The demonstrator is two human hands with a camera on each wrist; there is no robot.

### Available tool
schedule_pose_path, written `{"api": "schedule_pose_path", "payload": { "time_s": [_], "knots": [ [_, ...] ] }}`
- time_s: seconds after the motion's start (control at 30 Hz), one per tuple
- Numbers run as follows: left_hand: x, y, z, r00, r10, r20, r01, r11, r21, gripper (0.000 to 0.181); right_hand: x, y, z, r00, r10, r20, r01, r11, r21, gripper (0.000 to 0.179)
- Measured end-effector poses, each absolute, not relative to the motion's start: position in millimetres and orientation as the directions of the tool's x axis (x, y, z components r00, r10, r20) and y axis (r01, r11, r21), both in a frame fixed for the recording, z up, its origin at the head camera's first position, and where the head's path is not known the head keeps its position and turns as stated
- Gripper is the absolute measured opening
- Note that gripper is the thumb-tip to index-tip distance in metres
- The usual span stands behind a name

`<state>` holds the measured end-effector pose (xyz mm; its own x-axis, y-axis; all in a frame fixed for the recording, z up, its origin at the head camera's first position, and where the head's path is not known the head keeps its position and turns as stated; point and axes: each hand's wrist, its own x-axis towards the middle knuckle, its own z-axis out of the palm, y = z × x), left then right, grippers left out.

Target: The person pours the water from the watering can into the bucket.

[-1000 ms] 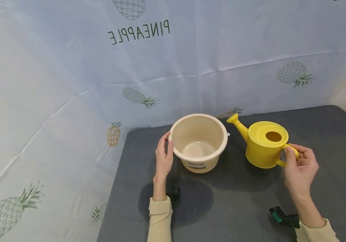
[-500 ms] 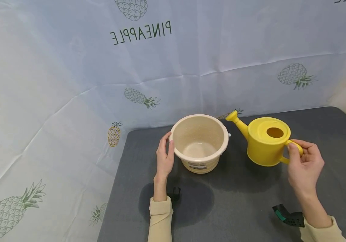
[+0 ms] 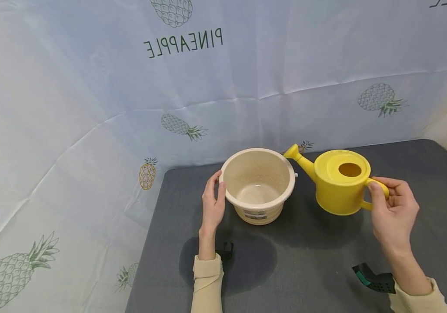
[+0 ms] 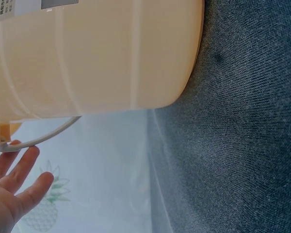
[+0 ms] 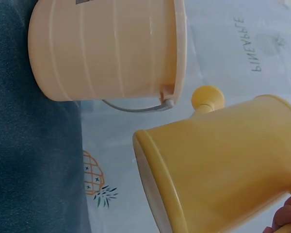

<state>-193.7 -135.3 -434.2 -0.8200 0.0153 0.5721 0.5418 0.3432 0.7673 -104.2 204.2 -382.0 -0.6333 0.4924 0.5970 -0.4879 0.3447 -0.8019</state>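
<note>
You hold a yellow watering can (image 3: 335, 195) aloft, its spout (image 3: 305, 166) near the upright, open-topped cream bucket (image 3: 256, 169).

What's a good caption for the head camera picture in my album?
Right hand holds up a yellow watering can; left hand touches a beige bucket.

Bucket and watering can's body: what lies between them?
In the head view, only the spout of the watering can, the white knob on the bucket and dark tabletop; no separate object.
</note>
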Motion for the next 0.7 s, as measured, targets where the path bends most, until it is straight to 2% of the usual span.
{"api": "schedule_pose_path", "payload": {
  "time_s": [0.23,0.7],
  "knots": [
    [-193.2,-135.0,-433.8,-0.824,0.015,0.566,0.534,0.354,0.768,0.036,-101.6,202.7,-373.7,-0.639,0.452,0.623,-0.481,0.397,-0.782,0.018],
    [-191.5,-134.0,-430.1,-0.816,0.017,0.577,0.548,0.339,0.765,0.035,-97.4,196.0,-361.1,-0.65,0.375,0.661,-0.532,0.396,-0.748,0.019]
  ]
}}
